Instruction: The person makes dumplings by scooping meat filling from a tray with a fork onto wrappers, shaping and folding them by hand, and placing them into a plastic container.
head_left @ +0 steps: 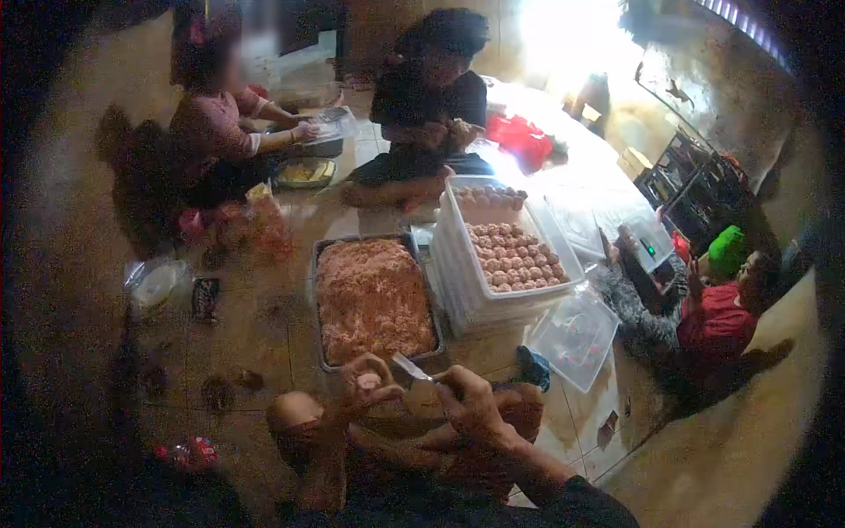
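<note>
My left hand (350, 398) is curled around a small pinkish lump (368, 381), held up near the front edge of the tray. In my right hand (473, 403) is a small spatula (412, 367) with a flat pale blade, pointing left toward the lump; the two look apart. Just beyond my hands lies a dark-rimmed tray (318, 330) heaped with crumbly pink-brown mixture (374, 295). Right of the tray, a stack of translucent plastic boxes (471, 304) holds rows of round balls (512, 255) in its top box.
A clear lid (576, 339) leans by the stack's right side. Three people sit around: one in pink (207, 132) at left, one in black (431, 106) behind the tray, one in red (717, 317) at right. A bottle (189, 453) lies at lower left.
</note>
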A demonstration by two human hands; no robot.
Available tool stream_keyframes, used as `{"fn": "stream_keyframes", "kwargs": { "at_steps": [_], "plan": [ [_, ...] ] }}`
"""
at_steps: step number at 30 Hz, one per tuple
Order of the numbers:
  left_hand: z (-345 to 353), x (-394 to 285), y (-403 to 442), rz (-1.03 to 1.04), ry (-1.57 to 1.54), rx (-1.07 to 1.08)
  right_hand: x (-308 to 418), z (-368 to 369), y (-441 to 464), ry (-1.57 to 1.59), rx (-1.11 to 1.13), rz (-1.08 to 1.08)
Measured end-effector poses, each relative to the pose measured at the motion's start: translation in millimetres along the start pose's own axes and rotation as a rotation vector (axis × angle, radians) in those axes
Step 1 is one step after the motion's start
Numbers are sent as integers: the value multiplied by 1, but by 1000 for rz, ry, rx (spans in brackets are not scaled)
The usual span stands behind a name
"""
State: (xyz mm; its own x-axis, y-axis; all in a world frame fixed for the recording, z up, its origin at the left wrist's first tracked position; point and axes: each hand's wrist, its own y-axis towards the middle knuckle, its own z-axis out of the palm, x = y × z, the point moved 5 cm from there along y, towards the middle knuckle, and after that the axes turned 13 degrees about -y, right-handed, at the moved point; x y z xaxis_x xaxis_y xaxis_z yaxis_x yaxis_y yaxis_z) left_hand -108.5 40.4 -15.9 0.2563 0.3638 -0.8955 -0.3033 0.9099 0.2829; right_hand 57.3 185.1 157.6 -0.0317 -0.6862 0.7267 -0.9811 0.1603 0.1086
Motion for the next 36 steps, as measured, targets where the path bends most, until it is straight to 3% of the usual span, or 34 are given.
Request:
{"fn": "stream_keyframes", "kwargs": {
  "at_steps": [2,4,5,7,9,10,11,12,16,19,22,25,26,27,30,31,33,34,35,36],
  "plan": [
    [2,27,-17,-254,-452,475,-8,10,2,65,11,30],
    [-9,39,-36,-271,-580,-206,-27,31,24,174,79,-76],
    [-6,20,-41,-115,-219,-257,-32,37,36,209,95,-113],
    [1,-19,-56,57,663,-535,-19,30,72,-424,-89,-264],
    [-41,27,-88,-52,116,-582,-43,63,118,-550,-10,-270],
    [-2,-11,-72,34,336,-564,-62,86,141,-572,71,-254],
    [-10,-6,-71,34,343,-541,-83,109,162,-573,155,-234],
    [-26,17,-80,-65,-7,-520,-97,126,177,-570,214,-219],
    [-5,-5,-75,-7,-47,-651,-94,131,197,-716,337,-217],
    [19,-38,-48,91,-66,-718,-85,86,184,-891,283,-370],
    [46,-68,4,168,-91,-744,-101,62,160,-415,32,-597],
    [89,-91,65,184,-116,-729,-64,6,123,-353,9,-611],
    [105,-99,84,181,-134,-722,-43,-20,125,-295,206,-385],
    [116,-107,99,180,-161,-713,-36,-39,126,-299,263,-296],
    [115,-118,111,240,-280,-635,-42,-107,145,-372,282,-37],
    [106,-120,108,274,-320,-584,-43,-136,150,-573,28,-286],
    [91,-137,82,116,142,-406,-71,-187,178,-744,-43,-306],
    [77,-128,59,53,37,-384,-84,-212,192,-828,-79,-312],
    [64,-118,31,-12,-69,-360,-139,-226,219,-545,154,-67],
    [50,-108,7,-78,-252,-388,-152,-238,231,-648,102,-48]
  ]
}}
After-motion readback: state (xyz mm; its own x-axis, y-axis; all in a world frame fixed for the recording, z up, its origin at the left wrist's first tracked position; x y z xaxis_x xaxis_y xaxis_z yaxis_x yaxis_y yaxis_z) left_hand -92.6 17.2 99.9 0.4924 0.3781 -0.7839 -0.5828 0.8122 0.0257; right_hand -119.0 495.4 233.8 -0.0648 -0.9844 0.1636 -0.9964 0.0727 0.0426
